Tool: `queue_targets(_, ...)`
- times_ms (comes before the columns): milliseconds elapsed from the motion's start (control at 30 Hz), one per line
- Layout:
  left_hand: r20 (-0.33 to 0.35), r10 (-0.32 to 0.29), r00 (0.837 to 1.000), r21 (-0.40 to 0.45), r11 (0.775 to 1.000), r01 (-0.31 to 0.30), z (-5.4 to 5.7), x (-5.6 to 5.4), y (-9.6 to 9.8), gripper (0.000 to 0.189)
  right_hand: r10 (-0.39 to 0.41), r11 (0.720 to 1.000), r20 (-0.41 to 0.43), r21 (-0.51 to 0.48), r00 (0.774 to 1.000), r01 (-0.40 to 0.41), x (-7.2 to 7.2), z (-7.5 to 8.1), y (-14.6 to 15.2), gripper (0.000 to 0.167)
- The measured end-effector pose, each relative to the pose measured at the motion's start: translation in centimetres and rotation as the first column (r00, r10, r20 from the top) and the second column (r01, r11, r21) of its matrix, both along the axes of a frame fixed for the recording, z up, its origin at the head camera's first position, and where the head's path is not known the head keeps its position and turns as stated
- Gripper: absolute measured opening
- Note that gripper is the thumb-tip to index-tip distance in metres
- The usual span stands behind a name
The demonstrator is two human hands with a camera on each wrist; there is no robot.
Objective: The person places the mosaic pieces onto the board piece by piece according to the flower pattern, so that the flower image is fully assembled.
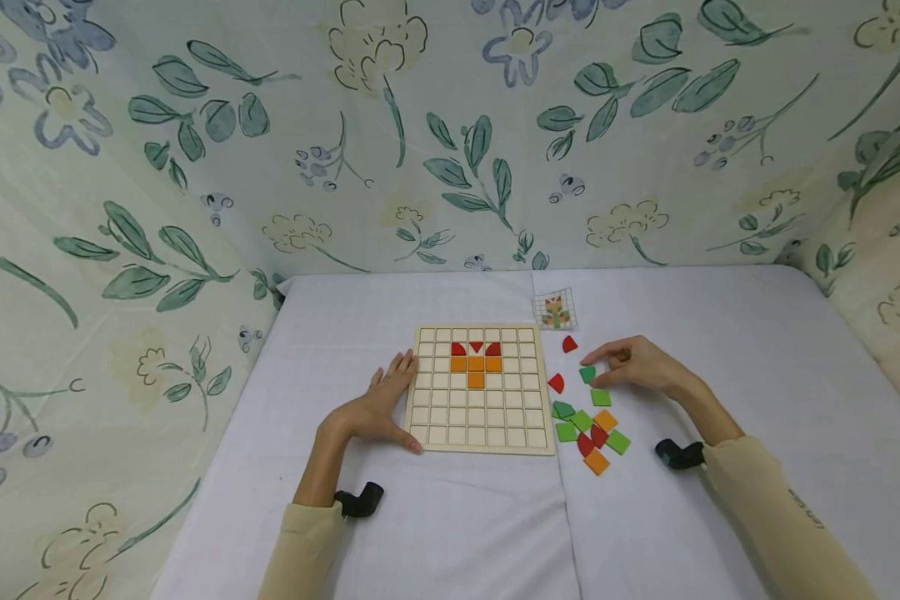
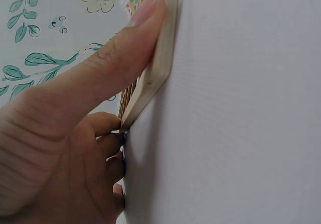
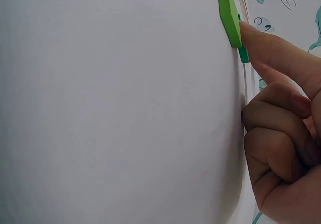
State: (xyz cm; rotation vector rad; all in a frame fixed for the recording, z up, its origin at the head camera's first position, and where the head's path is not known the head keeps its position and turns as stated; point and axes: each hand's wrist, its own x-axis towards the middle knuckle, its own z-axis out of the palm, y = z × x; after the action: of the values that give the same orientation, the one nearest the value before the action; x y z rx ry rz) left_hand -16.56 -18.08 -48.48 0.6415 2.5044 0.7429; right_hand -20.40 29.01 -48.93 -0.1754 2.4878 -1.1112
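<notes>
Green piece (image 1: 587, 375) pinched by right hand (image 1: 640, 366), partly hidden, card (image 1: 555, 309) indistinct

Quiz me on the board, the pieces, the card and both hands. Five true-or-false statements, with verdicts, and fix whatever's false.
1. The left hand touches the board. True.
2. The right hand has a red piece at its fingertips. False: it is a green piece.
3. The card lies near the board's far right corner. True.
4. The loose pieces lie left of the board. False: they lie to its right.
5. Four orange squares are on the board. True.
</notes>
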Motion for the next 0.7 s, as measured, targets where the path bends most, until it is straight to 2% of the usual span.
queue_targets(133, 0.001, 0.0, 1.0, 0.001, 1.0, 0.0, 0.0, 0.03, -0.05, 0.147, 0.03, 0.999, 0.0, -0.019, 1.0, -0.03, -0.06, 0.04, -0.24, 0.039)
queue_targets(433, -0.001, -0.002, 1.0, 0.0, 1.0, 0.002, -0.02, 0.05, -0.12, 0.148, 0.003, 1.0, 0.01, -0.002, 1.0, -0.003, 0.02, 0.22, -0.43, 0.04)
queue_targets(700, -0.004, -0.003, 1.0, -0.001, 1.0, 0.003, -0.02, 0.06, -0.04, 0.147, 0.032, 0.999, 0.013, -0.015, 0.999, -0.032, -0.09, 0.21, -0.2, 0.039)
